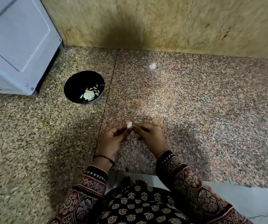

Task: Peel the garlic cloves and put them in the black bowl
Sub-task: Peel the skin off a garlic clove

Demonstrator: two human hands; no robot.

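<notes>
A small pale garlic clove (129,125) sits between the fingertips of both hands above the granite counter. My left hand (112,139) pinches it from the left with curled fingers. My right hand (151,137) pinches it, or its skin, from the right. The black bowl (75,84) stands on the counter to the upper left of my hands, apart from them. Inside it lie several pale garlic pieces (89,94).
A white appliance (15,46) stands at the back left, close to the bowl. A beige stone wall (162,21) closes off the back of the speckled counter (211,110). A small white scrap (152,66) lies near the wall. The counter's front edge runs just below my wrists.
</notes>
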